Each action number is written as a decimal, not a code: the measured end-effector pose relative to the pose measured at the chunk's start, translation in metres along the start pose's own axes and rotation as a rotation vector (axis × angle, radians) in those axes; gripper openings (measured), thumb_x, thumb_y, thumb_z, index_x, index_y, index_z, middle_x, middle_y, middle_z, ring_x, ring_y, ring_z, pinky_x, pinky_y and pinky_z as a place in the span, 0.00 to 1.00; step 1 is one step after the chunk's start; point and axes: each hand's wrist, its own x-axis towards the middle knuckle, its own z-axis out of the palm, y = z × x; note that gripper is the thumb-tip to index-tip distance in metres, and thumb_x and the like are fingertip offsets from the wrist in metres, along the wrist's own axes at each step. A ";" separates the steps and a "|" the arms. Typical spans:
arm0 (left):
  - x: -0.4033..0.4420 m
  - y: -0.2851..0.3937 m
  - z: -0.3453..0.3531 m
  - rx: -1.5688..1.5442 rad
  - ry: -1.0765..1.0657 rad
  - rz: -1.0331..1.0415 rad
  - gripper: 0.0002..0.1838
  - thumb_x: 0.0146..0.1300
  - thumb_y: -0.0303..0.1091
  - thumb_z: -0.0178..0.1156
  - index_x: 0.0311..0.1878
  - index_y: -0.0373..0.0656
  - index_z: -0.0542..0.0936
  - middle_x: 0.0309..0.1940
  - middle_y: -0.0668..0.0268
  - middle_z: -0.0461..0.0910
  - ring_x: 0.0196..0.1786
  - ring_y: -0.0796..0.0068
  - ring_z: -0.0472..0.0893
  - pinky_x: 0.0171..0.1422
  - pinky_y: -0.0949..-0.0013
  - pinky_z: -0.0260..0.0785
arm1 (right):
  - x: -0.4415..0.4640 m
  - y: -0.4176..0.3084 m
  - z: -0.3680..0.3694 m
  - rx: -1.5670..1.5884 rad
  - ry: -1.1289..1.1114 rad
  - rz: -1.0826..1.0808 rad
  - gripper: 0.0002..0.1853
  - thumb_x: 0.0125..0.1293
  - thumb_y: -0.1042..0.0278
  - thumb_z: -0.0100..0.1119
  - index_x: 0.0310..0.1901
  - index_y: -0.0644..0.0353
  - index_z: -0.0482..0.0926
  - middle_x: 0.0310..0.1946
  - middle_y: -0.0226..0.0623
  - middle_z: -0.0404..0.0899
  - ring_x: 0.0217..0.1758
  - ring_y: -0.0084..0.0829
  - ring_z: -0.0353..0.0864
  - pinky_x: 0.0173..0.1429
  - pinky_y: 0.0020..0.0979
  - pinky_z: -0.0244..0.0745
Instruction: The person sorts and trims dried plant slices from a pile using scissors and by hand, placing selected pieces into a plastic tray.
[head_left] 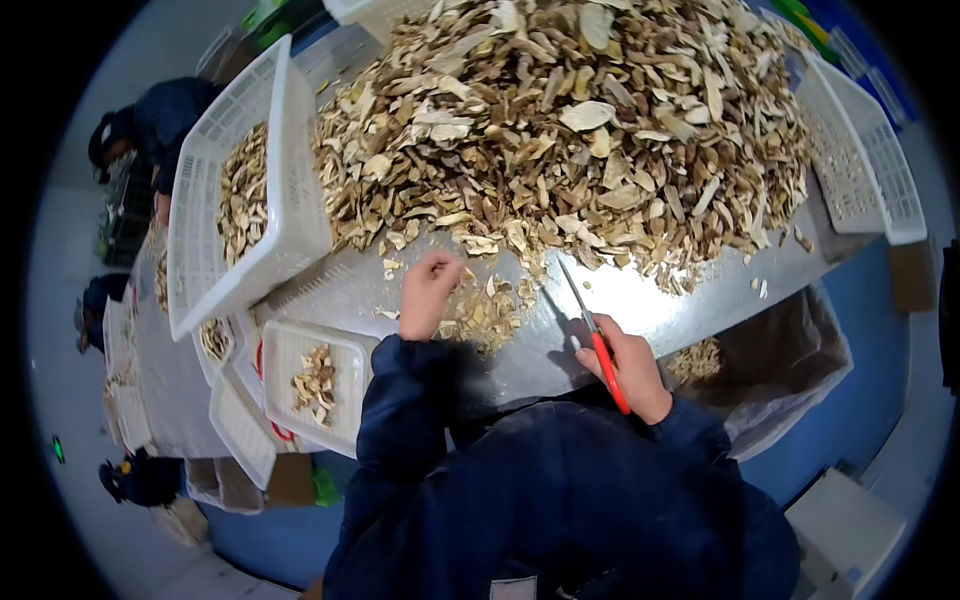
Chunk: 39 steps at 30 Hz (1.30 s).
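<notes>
A large heap of dried, sliced mushroom-like pieces covers the metal table. At the heap's near edge is my left hand, its fingers curled together; whatever they may hold is too small to make out. Small crumbs and bits lie just to its right. My right hand grips red-handled scissors, whose blades point forward and left toward the heap. The blades look closed.
A tall white basket with pieces stands left of the heap, and a shallow white tray with some pieces sits nearer. Another white basket is at the right. A lined bin stands below the table edge. Several people are at far left.
</notes>
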 end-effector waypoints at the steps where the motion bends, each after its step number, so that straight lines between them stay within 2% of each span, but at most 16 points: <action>1: 0.000 0.003 -0.003 -0.315 -0.028 -0.045 0.09 0.64 0.36 0.60 0.36 0.40 0.77 0.30 0.71 0.76 0.34 0.81 0.75 0.33 0.75 0.67 | -0.001 0.000 0.000 0.007 0.007 0.000 0.25 0.61 0.54 0.64 0.53 0.62 0.71 0.24 0.47 0.78 0.28 0.49 0.80 0.32 0.40 0.72; 3: 0.002 0.009 -0.005 -0.950 -0.081 -0.152 0.06 0.66 0.34 0.57 0.39 0.41 0.76 0.29 0.73 0.75 0.30 0.83 0.74 0.32 0.78 0.65 | -0.001 0.000 -0.002 0.012 0.019 -0.006 0.25 0.61 0.54 0.64 0.53 0.62 0.71 0.24 0.47 0.79 0.28 0.49 0.80 0.32 0.40 0.72; 7: 0.021 0.025 0.013 -0.491 -0.245 -0.118 0.06 0.65 0.33 0.58 0.42 0.42 0.76 0.28 0.75 0.75 0.27 0.81 0.73 0.29 0.81 0.62 | 0.000 0.000 -0.003 -0.007 0.027 -0.032 0.25 0.62 0.53 0.63 0.53 0.61 0.70 0.25 0.46 0.80 0.28 0.48 0.80 0.32 0.41 0.73; 12: 0.034 0.040 0.068 0.489 0.097 0.308 0.16 0.54 0.35 0.67 0.41 0.37 0.77 0.19 0.63 0.71 0.22 0.75 0.70 0.27 0.68 0.61 | -0.001 0.004 -0.002 0.007 0.054 -0.057 0.25 0.62 0.53 0.63 0.53 0.60 0.70 0.26 0.45 0.80 0.28 0.48 0.81 0.32 0.40 0.73; 15: 0.029 0.044 0.060 0.444 -0.059 0.188 0.13 0.55 0.34 0.65 0.41 0.37 0.78 0.15 0.64 0.71 0.19 0.72 0.69 0.25 0.68 0.61 | -0.001 0.006 -0.002 0.001 0.024 -0.033 0.25 0.62 0.53 0.63 0.53 0.60 0.70 0.26 0.45 0.81 0.28 0.48 0.81 0.32 0.40 0.73; 19: 0.016 0.045 0.028 0.224 -0.491 -0.008 0.11 0.55 0.34 0.66 0.37 0.38 0.78 0.14 0.70 0.68 0.19 0.83 0.65 0.24 0.74 0.57 | 0.000 0.005 -0.003 0.033 0.041 -0.052 0.24 0.61 0.54 0.64 0.53 0.60 0.71 0.26 0.45 0.81 0.28 0.48 0.81 0.32 0.40 0.73; 20: 0.018 0.039 0.026 0.333 -0.483 0.068 0.14 0.58 0.38 0.65 0.39 0.38 0.77 0.15 0.65 0.70 0.19 0.76 0.69 0.25 0.69 0.60 | 0.001 0.004 -0.005 0.035 0.038 -0.049 0.24 0.61 0.54 0.64 0.53 0.60 0.71 0.26 0.45 0.81 0.28 0.48 0.81 0.32 0.40 0.73; 23: 0.021 0.056 0.052 0.508 -0.091 0.120 0.19 0.58 0.44 0.65 0.43 0.37 0.77 0.19 0.61 0.75 0.24 0.65 0.75 0.31 0.65 0.65 | 0.002 0.003 -0.004 0.028 0.043 -0.060 0.24 0.61 0.54 0.64 0.52 0.60 0.71 0.26 0.45 0.81 0.28 0.48 0.81 0.32 0.40 0.73; 24: 0.024 0.060 0.064 0.619 -0.009 0.178 0.22 0.58 0.46 0.64 0.46 0.38 0.75 0.24 0.53 0.78 0.29 0.52 0.79 0.34 0.57 0.68 | 0.002 0.004 -0.004 0.023 0.049 -0.064 0.24 0.61 0.54 0.64 0.52 0.60 0.71 0.27 0.45 0.81 0.28 0.48 0.81 0.32 0.40 0.73; 27: 0.041 0.043 0.079 0.814 -0.014 0.288 0.22 0.58 0.46 0.64 0.46 0.37 0.74 0.25 0.50 0.78 0.31 0.47 0.79 0.35 0.54 0.68 | 0.000 0.007 -0.002 0.040 0.063 -0.064 0.24 0.61 0.54 0.64 0.52 0.60 0.71 0.27 0.45 0.80 0.28 0.48 0.80 0.32 0.40 0.73; 28: 0.045 0.037 0.075 0.739 -0.051 0.336 0.19 0.61 0.43 0.62 0.45 0.37 0.74 0.22 0.58 0.78 0.27 0.55 0.78 0.33 0.59 0.68 | -0.001 0.008 -0.003 0.032 0.064 -0.059 0.24 0.61 0.54 0.64 0.52 0.60 0.71 0.26 0.45 0.80 0.28 0.48 0.80 0.32 0.41 0.73; 31: 0.052 0.023 0.051 -0.068 -0.195 0.110 0.13 0.64 0.40 0.59 0.41 0.40 0.73 0.20 0.69 0.71 0.20 0.71 0.71 0.26 0.70 0.64 | -0.002 0.009 -0.002 0.035 0.062 -0.051 0.24 0.61 0.54 0.64 0.52 0.60 0.71 0.26 0.46 0.80 0.28 0.49 0.80 0.31 0.41 0.72; 32: 0.048 0.025 0.022 -0.592 -0.425 -0.265 0.06 0.66 0.36 0.57 0.39 0.46 0.72 0.25 0.73 0.72 0.22 0.82 0.68 0.24 0.79 0.59 | 0.000 0.008 -0.003 0.046 0.061 -0.054 0.24 0.61 0.53 0.64 0.52 0.60 0.71 0.26 0.46 0.80 0.28 0.49 0.80 0.31 0.41 0.72; 35: 0.036 0.011 0.007 -1.105 -0.509 -0.289 0.03 0.65 0.32 0.56 0.38 0.48 0.72 0.23 0.75 0.67 0.21 0.86 0.65 0.23 0.82 0.53 | 0.003 0.011 -0.001 0.046 0.057 -0.062 0.24 0.61 0.53 0.64 0.52 0.59 0.71 0.25 0.46 0.79 0.28 0.49 0.80 0.31 0.42 0.72; 36: 0.030 0.018 0.011 -1.030 -0.334 -0.335 0.04 0.62 0.27 0.56 0.39 0.47 0.72 0.23 0.75 0.66 0.22 0.86 0.64 0.23 0.83 0.53 | 0.004 0.011 0.000 0.040 0.057 -0.064 0.24 0.61 0.53 0.65 0.52 0.59 0.71 0.25 0.46 0.79 0.28 0.49 0.79 0.31 0.42 0.72; 39: 0.030 0.024 0.022 -0.688 -0.373 -0.192 0.08 0.58 0.23 0.56 0.40 0.46 0.72 0.27 0.73 0.68 0.23 0.86 0.66 0.23 0.82 0.53 | 0.004 0.011 0.001 0.024 0.044 -0.058 0.25 0.60 0.53 0.65 0.52 0.60 0.72 0.25 0.46 0.79 0.27 0.49 0.80 0.31 0.41 0.72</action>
